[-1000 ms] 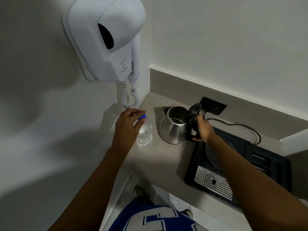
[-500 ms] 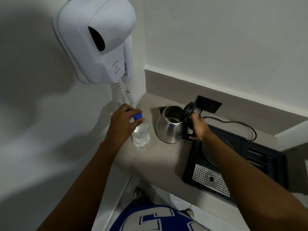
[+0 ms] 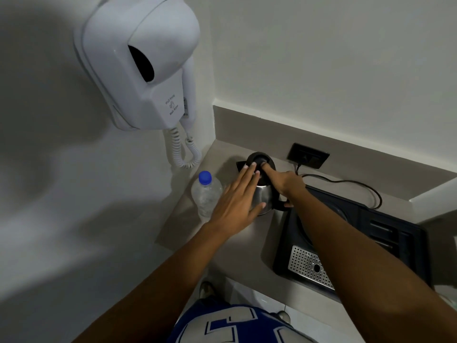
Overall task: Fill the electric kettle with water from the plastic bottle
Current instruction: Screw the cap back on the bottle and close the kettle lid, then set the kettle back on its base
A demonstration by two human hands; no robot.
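On the table [image 3: 237,233], the flat, spread left hand [image 3: 237,196] is steadying the kettle [image 3: 263,194] while the right hand [image 3: 284,181] is gripping its handle, pressing the lid [image 3: 261,160]. Sitting capped just beside, the bottle [image 3: 206,194] is risking a knock from the left wrist.

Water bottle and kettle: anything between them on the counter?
In the head view, only the left hand, fingers spread, reaching over to the kettle. No other object shows between it and the water bottle.

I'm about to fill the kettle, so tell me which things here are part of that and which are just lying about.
For the job: kettle, lid down; capped water bottle.

Lying about: wall hair dryer, black tray, drip grate, wall socket.
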